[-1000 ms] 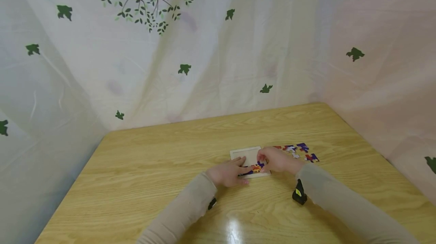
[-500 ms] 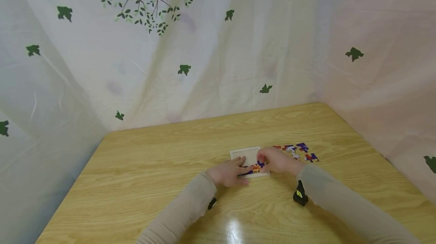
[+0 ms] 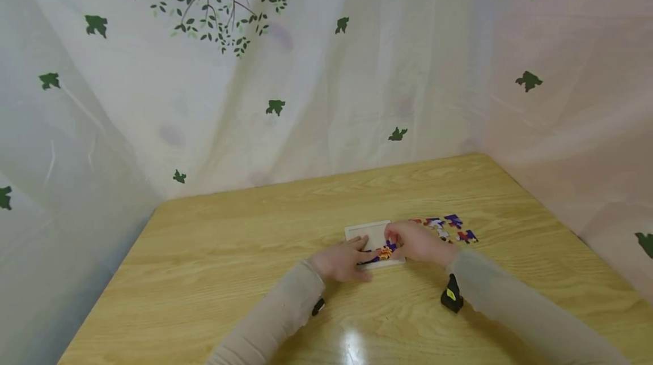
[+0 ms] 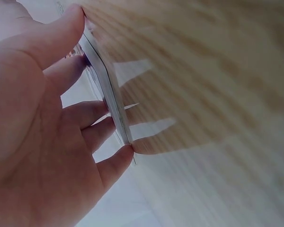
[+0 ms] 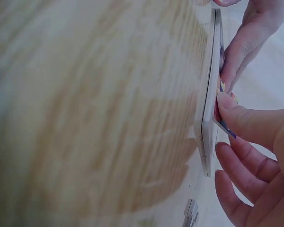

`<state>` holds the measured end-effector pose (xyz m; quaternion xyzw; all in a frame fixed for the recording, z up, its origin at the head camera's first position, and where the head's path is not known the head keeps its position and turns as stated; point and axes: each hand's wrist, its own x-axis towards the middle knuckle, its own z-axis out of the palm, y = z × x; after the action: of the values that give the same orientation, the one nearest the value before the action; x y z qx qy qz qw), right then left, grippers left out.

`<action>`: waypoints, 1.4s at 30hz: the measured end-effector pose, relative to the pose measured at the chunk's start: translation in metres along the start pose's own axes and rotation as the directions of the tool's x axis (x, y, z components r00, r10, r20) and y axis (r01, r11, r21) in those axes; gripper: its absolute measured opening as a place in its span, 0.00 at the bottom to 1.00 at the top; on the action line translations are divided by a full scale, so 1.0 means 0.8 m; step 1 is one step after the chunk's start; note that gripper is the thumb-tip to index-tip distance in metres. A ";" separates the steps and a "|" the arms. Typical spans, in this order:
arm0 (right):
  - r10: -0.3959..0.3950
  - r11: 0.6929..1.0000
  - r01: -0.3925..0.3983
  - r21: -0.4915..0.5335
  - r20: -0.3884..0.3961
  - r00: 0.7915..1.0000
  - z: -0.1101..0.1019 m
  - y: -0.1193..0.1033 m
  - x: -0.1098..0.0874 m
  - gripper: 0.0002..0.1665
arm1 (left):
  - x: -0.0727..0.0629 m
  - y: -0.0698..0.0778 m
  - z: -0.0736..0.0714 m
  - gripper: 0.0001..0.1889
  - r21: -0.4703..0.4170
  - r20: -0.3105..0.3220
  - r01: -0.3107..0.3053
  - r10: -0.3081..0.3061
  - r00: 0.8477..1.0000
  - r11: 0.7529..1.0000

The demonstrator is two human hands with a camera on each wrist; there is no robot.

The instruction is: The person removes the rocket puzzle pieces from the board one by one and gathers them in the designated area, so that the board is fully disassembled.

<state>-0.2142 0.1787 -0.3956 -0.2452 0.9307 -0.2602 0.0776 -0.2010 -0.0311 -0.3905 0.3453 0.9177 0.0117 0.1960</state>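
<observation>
A shallow white puzzle tray (image 3: 375,233) lies on the table, with purple and orange jigsaw pieces (image 3: 384,254) along its near side. My left hand (image 3: 340,261) rests spread over the tray's left part, its fingers fairly straight. In the left wrist view, the fingertips reach the edge of the tray (image 4: 105,78). At the tray's right side, my right hand (image 3: 417,240) pinches a jigsaw piece (image 5: 225,126) with the thumb on top. This piece is tilted over the tray rim, partly hidden by the thumb.
Several loose jigsaw pieces (image 3: 453,220) lie on the wooden table (image 3: 245,251) to the right of the tray, some of them behind my right hand. A pale curtain (image 3: 316,81) with printed leaves hangs around the table's far and side edges.
Both hands stay in almost the same place, the right one still pinching the jigsaw piece. The head view has shifted slightly.
</observation>
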 end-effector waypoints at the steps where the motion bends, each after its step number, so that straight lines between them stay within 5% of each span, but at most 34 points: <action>1: -0.008 1.000 0.008 0.011 -0.003 1.000 0.001 0.001 -0.001 0.14 | 0.000 0.000 0.001 0.32 -0.002 -0.001 0.000 0.000 1.000 1.000; 13: -0.135 0.975 0.137 0.176 -0.023 0.991 -0.001 0.011 -0.008 0.07 | 0.001 -0.001 0.003 0.33 0.022 -0.024 -0.019 0.020 1.000 1.000; 20: -0.150 0.975 0.160 0.157 -0.073 0.986 -0.009 0.019 -0.020 0.06 | 0.001 -0.001 0.001 0.33 0.028 -0.015 -0.018 0.018 1.000 0.999; 27: -0.075 0.974 0.091 0.206 -0.086 0.993 -0.019 0.029 -0.035 0.05 | 0.000 -0.002 0.003 0.33 0.035 -0.012 -0.015 0.015 1.000 0.999; 34: 0.017 0.978 0.002 0.208 -0.090 0.996 -0.028 0.043 -0.049 0.14 | -0.001 -0.002 0.003 0.33 0.061 -0.012 -0.009 0.010 1.000 0.998; 42: 0.001 0.964 0.013 0.266 -0.054 0.999 -0.045 0.063 -0.068 0.11 | -0.004 0.001 0.002 0.33 0.054 -0.011 -0.012 0.012 1.000 0.998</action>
<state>-0.1976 0.2597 -0.3901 -0.2282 0.8882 -0.3898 0.0842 -0.1981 -0.0325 -0.3906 0.3559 0.9167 -0.0097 0.1813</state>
